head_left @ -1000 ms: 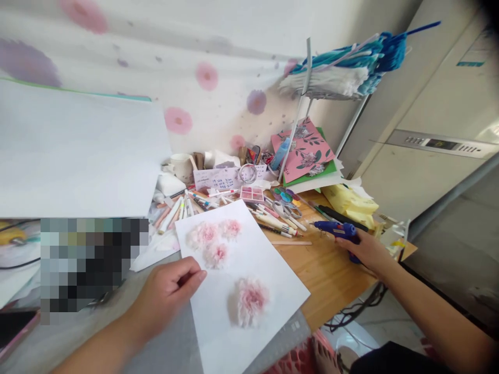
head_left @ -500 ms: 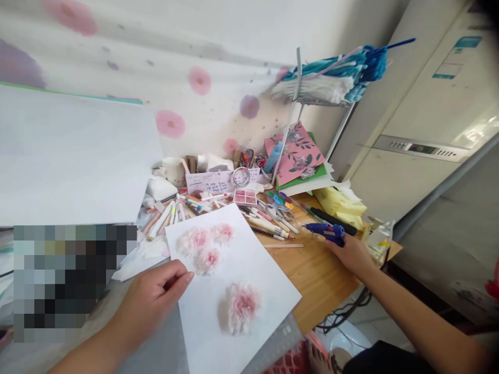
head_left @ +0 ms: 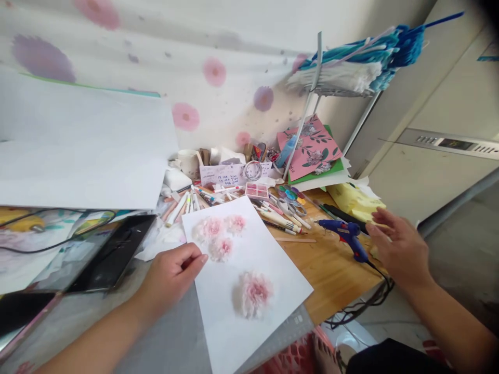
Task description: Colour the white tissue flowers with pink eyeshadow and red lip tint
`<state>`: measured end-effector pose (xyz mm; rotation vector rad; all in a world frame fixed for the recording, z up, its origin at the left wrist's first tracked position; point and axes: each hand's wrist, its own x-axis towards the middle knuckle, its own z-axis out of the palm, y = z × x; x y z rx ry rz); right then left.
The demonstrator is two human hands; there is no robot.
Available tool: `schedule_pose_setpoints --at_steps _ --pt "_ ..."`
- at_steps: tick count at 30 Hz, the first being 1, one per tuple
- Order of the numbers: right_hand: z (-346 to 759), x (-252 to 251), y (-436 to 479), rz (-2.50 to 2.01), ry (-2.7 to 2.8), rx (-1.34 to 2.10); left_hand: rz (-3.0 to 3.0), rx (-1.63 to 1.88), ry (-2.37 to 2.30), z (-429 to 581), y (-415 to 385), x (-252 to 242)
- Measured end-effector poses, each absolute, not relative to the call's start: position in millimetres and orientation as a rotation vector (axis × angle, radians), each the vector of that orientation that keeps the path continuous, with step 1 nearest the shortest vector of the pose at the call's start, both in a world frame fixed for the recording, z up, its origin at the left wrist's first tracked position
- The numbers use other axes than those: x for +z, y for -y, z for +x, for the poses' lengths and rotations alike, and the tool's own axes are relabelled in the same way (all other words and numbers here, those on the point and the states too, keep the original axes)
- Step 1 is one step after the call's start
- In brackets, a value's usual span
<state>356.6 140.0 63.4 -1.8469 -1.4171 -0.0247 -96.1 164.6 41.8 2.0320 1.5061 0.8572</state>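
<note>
My left hand (head_left: 175,272) rests at the left edge of a white sheet of paper (head_left: 230,332), its fingers curled in and the thumb laid against them; nothing shows in it. Three small pink-and-white ruffled flowers lie on the sheet's upper part, the lowest flower (head_left: 222,249) close to that hand. A larger ruffled flower (head_left: 255,294) lies lower down. On the wooden table (head_left: 331,280), a blue hot glue gun (head_left: 346,234) points its nozzle left, with its cord trailing off the edge. My right hand (head_left: 401,246) is just right of it, open and apart from it.
Pens and markers (head_left: 280,218) crowd the table behind the sheet, near a pink palette (head_left: 256,190) and scissors. A dark phone (head_left: 113,254) lies at left. A rack of blue and white pipe cleaners (head_left: 351,72) stands at the back. A yellow packet (head_left: 354,200) sits behind the right hand.
My right hand has let go of the glue gun and drawn off to the right with its fingers spread. The view has shifted left. The left hand stays at the paper.
</note>
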Motion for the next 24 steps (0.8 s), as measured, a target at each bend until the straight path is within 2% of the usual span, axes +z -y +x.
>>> schedule_pose_setpoints --at_steps 2,4,6,7,10,15,24 --pt "340 70 -134 -1.738 1.421 -0.174 2.028 0.862 -1.515 -96 -165 43" --pt "318 71 -133 -1.647 1.539 -0.181 2.015 0.848 -1.534 -95 -165 45" --pt "292 65 -136 -1.560 1.763 -0.037 1.999 0.823 -1.549 -94 -165 47" --pt "279 61 -140 -1.502 1.944 0.142 1.990 0.816 -1.551 -93 -164 48" --pt "244 47 -159 -1.459 2.076 0.309 1.961 0.798 -1.518 -91 -161 50" --pt "215 32 -196 -1.581 2.022 0.463 1.972 0.674 -1.393 -88 -157 47" --pt "204 18 -230 -1.667 1.762 0.755 1.979 0.492 -1.456 -85 -158 42"
